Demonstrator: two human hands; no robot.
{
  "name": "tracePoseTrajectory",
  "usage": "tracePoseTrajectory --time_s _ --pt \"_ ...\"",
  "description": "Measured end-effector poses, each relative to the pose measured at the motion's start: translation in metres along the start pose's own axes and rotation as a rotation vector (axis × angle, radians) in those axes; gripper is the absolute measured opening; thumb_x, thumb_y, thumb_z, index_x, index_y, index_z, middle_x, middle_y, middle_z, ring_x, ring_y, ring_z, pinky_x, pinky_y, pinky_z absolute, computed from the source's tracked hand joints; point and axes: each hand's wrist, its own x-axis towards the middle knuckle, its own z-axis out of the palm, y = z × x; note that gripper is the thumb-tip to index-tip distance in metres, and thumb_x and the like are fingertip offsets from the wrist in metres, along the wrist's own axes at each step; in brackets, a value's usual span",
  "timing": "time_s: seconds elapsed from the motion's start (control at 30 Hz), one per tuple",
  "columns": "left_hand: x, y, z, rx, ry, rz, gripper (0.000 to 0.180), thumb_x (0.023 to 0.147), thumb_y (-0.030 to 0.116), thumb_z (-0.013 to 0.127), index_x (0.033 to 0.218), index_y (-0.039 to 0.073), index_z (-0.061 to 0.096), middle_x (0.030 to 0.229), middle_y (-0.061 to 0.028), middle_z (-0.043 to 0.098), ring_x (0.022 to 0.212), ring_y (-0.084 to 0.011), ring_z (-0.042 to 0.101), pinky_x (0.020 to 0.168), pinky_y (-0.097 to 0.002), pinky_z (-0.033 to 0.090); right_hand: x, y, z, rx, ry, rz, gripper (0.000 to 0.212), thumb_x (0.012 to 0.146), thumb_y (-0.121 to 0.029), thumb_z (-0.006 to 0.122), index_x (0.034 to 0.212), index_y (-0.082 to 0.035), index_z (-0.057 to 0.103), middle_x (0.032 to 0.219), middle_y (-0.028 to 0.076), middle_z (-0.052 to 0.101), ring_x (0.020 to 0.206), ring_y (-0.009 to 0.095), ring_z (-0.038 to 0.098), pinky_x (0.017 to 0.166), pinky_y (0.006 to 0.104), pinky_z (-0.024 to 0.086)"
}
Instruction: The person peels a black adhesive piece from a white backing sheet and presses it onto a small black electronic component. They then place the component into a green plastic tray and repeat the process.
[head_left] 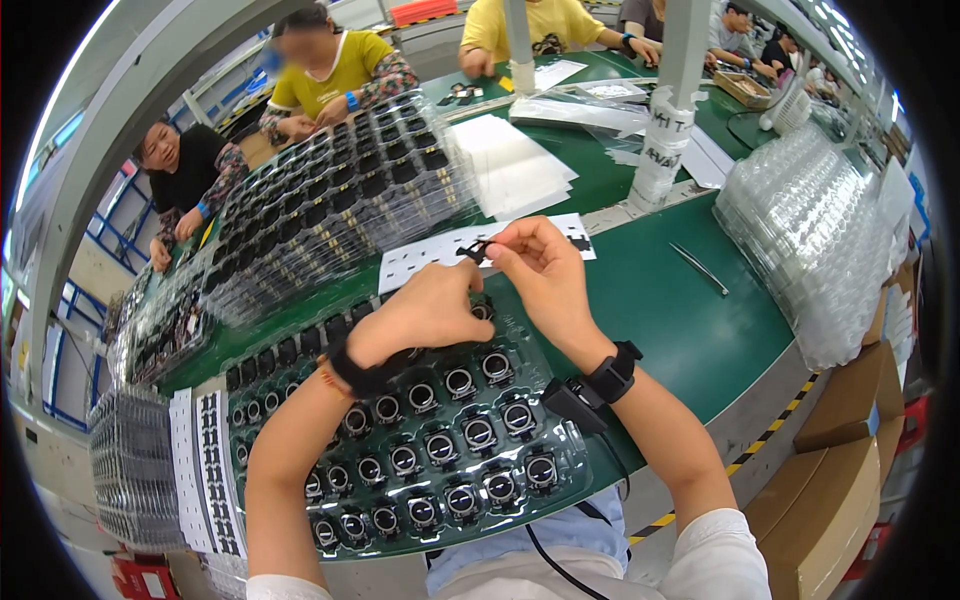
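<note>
My right hand [548,275] pinches a small, thin, irregularly shaped black piece [474,250] between thumb and fingertips. Beneath it lies a white sheet [425,262] with small black cut-outs on it. My left hand [425,310] is bent over the upper part of a clear plastic tray [560,440], its thumb and index finger curled at a dark part there. Whatever those fingers grip is mostly hidden. Rows of small black round-faced modules [440,448] fill the tray's pockets.
Tall stacked clear trays [340,200] of black parts stand at the far left. White sheets [515,170] lie behind. Tweezers [700,268] rest on the green table [660,330]. Stacked clear trays [800,240] and a post [672,120] stand right. Several people work opposite.
</note>
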Motion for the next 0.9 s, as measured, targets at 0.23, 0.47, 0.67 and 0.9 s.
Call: tracePoseTrajectory --time_s 0.23,0.47,0.67,0.9 --pt "-0.014 -0.027 0.004 -0.748 0.170 0.095 0.034 0.069 -0.005 0.062 0.100 0.000 0.051 0.091 -0.0088 0.061 0.082 -0.0134 0.062 0.072 -0.0253 0.051 0.003 -0.004 0.006 0.078 0.006 -0.171 0.008 0.086 -0.002 0.059 0.091 -0.002 0.053 0.092 0.002 0.058 0.083 0.007 0.055 0.074 0.0211 0.044" --pt "-0.019 -0.025 0.003 -0.813 0.402 0.039 0.043 0.069 -0.015 0.063 0.103 0.003 0.045 0.097 -0.0068 0.056 0.090 -0.0127 0.059 0.077 -0.0250 0.051 -0.002 -0.001 0.005 -0.047 -0.067 -0.081 0.009 0.084 -0.004 0.061 0.089 -0.002 0.054 0.087 0.001 0.056 0.078 0.004 0.051 0.070 0.0196 0.042" --pt "-0.022 -0.022 0.001 -0.789 0.468 0.057 0.039 0.069 -0.014 0.065 0.099 0.002 0.045 0.097 -0.0095 0.059 0.090 -0.0129 0.061 0.078 -0.0249 0.052 -0.005 -0.005 0.006 -0.059 -0.128 0.032 0.009 0.083 -0.005 0.062 0.087 0.000 0.055 0.080 -0.001 0.058 0.071 0.003 0.052 0.065 0.0180 0.042" --pt "-0.020 -0.019 0.004 -0.655 0.505 0.058 0.038 0.068 -0.012 0.069 0.096 0.001 0.046 0.096 -0.0099 0.061 0.090 -0.0128 0.062 0.077 -0.0245 0.053 -0.006 -0.006 0.008 -0.041 -0.115 0.068 0.009 0.083 -0.005 0.063 0.087 0.000 0.056 0.077 0.000 0.059 0.068 0.003 0.053 0.062 0.0178 0.043"
